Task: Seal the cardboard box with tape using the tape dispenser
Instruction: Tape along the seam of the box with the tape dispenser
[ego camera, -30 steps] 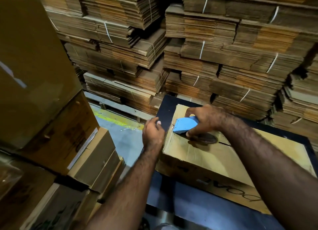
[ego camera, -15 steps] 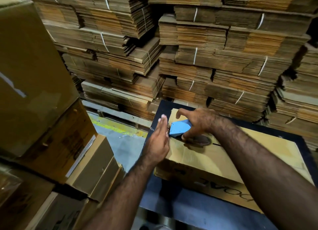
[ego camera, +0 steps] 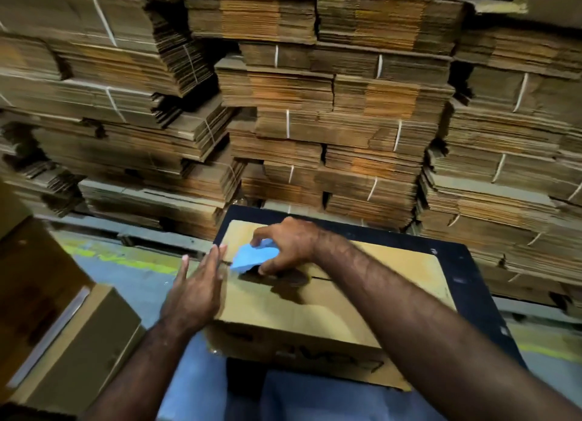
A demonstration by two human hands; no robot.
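From the head view, the brown cardboard box (ego camera: 330, 301) lies flat on a dark table (ego camera: 472, 282), its top seam running left to right. The right hand (ego camera: 288, 247) curls around the blue plastic tape dispenser (ego camera: 252, 258) at the seam's left end. The left hand (ego camera: 195, 291) presses straight, flat fingers (ego camera: 214, 263) against the box's left edge. Strapped bundles of flattened cartons (ego camera: 315, 121) are stacked behind.

Right hand (ego camera: 291, 242) grips blue tape dispenser (ego camera: 252, 258) on cardboard box (ego camera: 315, 307); flat left hand (ego camera: 196, 290) beside it.
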